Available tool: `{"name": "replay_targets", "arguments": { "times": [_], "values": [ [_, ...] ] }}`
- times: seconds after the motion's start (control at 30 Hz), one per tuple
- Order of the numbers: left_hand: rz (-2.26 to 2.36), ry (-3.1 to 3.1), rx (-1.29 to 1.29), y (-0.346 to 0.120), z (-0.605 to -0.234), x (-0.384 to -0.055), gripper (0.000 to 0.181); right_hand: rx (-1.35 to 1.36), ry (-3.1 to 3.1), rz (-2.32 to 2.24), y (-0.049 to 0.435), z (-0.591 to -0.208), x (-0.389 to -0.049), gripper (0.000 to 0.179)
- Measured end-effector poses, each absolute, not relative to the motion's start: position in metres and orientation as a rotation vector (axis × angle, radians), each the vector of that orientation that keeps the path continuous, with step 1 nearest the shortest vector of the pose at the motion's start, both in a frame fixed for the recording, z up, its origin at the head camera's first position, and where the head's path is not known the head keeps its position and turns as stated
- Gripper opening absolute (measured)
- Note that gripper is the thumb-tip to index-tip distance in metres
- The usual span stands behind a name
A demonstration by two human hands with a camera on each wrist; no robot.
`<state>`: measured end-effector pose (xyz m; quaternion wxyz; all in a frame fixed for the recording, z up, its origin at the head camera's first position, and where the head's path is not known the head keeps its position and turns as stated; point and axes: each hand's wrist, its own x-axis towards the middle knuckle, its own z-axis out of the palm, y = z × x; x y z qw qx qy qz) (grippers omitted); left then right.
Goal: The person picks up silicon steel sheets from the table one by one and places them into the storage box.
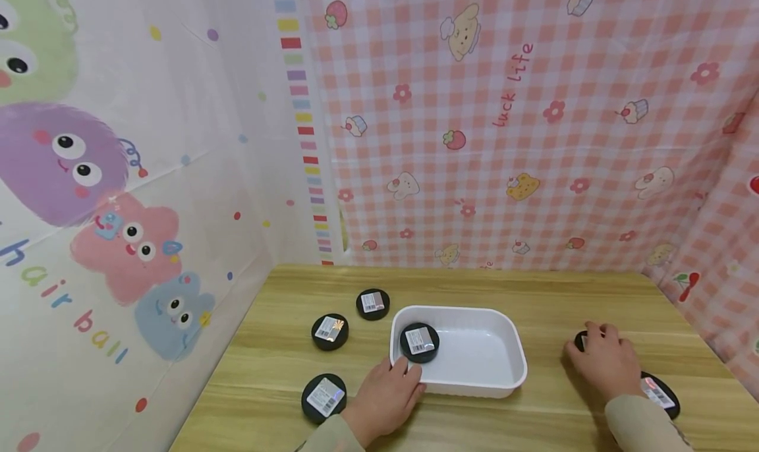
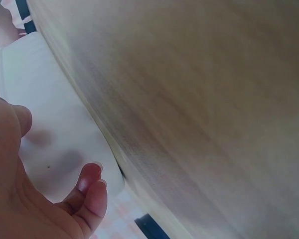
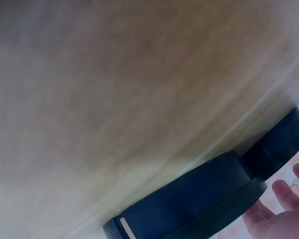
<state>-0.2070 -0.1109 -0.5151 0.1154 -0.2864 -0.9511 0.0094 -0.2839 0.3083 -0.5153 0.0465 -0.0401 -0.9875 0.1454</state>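
At the middle of the table stands a white rectangular tray [image 1: 510,379] holding a black round disc [image 1: 420,342] with a barcode label, against its left end. My left hand [image 1: 387,394] grips the tray's near rim by the left corner; in the left wrist view, fingers [image 2: 92,196] show against the outer wall. Over to the right, my right hand [image 1: 605,360] has its fingers and thumb around another black disc [image 1: 581,340], mostly hidden. In the right wrist view, that far disc [image 3: 279,144] lies beside the fingertips, though their contact is hard to see.
A labelled black disc [image 1: 659,394] lies near my right forearm. Left of the tray are three more: one far [image 1: 373,304], one midway [image 1: 330,331] and one near my left wrist [image 1: 323,398]. Patterned cloth [image 1: 504,142] hangs behind the wooden table [image 1: 569,287].
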Motion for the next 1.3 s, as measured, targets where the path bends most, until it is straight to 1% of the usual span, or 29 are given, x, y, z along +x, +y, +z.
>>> {"name": "replay_targets", "arguments": {
  "times": [0.3,0.47,0.6,0.73,0.97,1.3],
  "values": [
    [0.033,-2.774,-0.856,-0.1121,-0.5179,-0.2073,0.025,-0.182,-3.067,0.422,0.3115,-0.5155,-0.2821,0.076],
    [0.031,-2.761,-0.852,-0.1122,-0.5187,-0.2073,0.024,-0.249,-3.133,0.456,0.3136,-0.5184,-0.2836,0.08],
    [0.017,-2.761,-0.847,-0.1114,-0.5192,-0.2069,0.023,-0.277,-3.135,0.484,0.3139,-0.518,-0.2837,0.078],
    [0.006,-2.769,-0.848,-0.1102,-0.5194,-0.2065,0.024,-0.254,-3.138,0.48,0.315,-0.5175,-0.2828,0.079],
    [0.013,-2.773,-0.846,-0.1106,-0.5177,-0.2062,0.024,-0.227,-3.167,0.512,0.3158,-0.5149,-0.2822,0.086],
    [0.022,-2.776,-0.845,-0.1112,-0.5162,-0.2075,0.023,-0.176,-3.126,0.51,0.3174,-0.5154,-0.283,0.086]
  ]
}}
